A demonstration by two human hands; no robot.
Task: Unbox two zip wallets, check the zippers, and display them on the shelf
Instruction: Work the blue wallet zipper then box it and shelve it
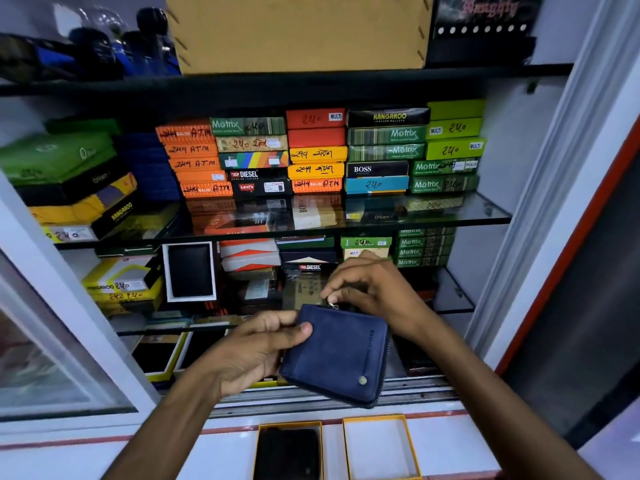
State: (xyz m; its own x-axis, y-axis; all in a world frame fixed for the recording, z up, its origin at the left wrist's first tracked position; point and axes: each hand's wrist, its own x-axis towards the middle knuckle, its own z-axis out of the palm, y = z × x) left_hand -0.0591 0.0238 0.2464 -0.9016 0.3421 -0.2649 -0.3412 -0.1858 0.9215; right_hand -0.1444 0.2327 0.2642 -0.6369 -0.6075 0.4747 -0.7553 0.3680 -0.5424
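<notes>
Nearest, on the white desk (446, 445): two yellow-rimmed open boxes side by side. Left box (289, 452) holds a dark wallet; right box (381, 448) shows only its white lining.

Above them, held in the air before the cabinet: blue zip wallet (337, 355). Closed, broad face toward camera, tilted so its upper edge leans away; zipper runs down the right side and along the bottom, small round stud at the lower right.

Left hand (256, 348): fingers wrapped on the wallet's left edge, thumb across its front.

Right hand (370, 289): fingers narrowed to a pinch on the metal zipper pull (333, 305) at the wallet's top edge.

Beyond: glass shelf (485, 216) carrying stacked wallet boxes (317, 154), orange, green, yellow, black. Top shelf: cardboard box (298, 32).
</notes>
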